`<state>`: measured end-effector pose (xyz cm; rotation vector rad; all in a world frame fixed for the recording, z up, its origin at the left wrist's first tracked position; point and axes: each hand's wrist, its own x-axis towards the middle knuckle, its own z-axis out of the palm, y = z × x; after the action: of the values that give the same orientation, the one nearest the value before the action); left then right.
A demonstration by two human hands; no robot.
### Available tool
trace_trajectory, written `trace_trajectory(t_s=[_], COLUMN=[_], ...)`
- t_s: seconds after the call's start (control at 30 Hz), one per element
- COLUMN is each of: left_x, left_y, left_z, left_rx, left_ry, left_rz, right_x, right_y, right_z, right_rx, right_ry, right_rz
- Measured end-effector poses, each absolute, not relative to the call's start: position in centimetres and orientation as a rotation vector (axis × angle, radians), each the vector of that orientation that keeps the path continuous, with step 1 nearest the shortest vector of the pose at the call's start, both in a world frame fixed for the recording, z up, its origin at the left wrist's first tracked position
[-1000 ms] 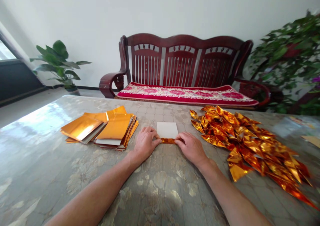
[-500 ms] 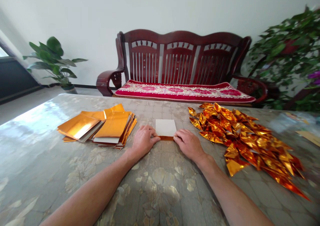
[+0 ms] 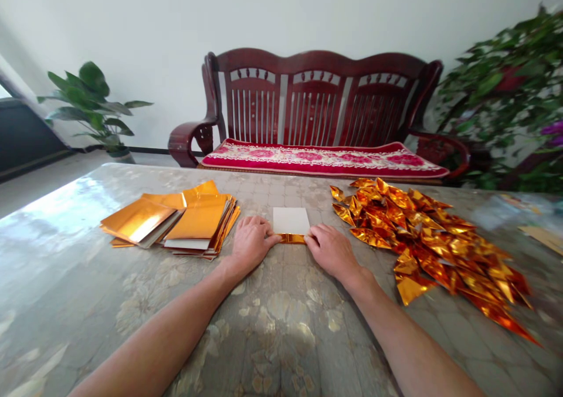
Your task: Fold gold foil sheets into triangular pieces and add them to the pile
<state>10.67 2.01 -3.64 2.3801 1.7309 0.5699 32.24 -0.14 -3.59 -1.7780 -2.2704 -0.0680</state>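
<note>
A sheet of gold foil paper (image 3: pixel 291 220) lies white side up on the table before me, its near edge folded over into a narrow gold strip. My left hand (image 3: pixel 253 238) pinches the left end of that strip between thumb and fingers. At the strip's right end, my right hand (image 3: pixel 331 248) grips the fold in the same way. Left of my hands lies a loose stack of gold foil sheets (image 3: pixel 197 218), some with white backs showing. To the right is a heap of folded gold foil pieces (image 3: pixel 422 238) with pointed ends.
The table (image 3: pixel 281 338) has a patterned, glossy cover. Behind it stands a dark red wooden bench (image 3: pixel 314 63) with a red floral cushion (image 3: pixel 325 159). Clear plastic wrapping (image 3: pixel 510 209) lies at the far right. Potted plants (image 3: pixel 92 104) flank the bench.
The folded strip at the near edge now shows more brightly and lies flatter. Both hands hold nearly the same place.
</note>
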Motion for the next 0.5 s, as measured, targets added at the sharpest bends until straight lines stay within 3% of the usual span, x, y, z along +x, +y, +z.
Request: trace_trajectory(t_s=[0.5], left_x=[10.95], left_y=[1.91], left_z=[-3.88], left_rx=[2.558], left_ry=[1.773], left_rz=[0.473], right_x=[32.08], right_y=[0.04], right_z=[-3.87], right_rx=[-1.796], right_ry=[-2.238], right_rz=[-0.079])
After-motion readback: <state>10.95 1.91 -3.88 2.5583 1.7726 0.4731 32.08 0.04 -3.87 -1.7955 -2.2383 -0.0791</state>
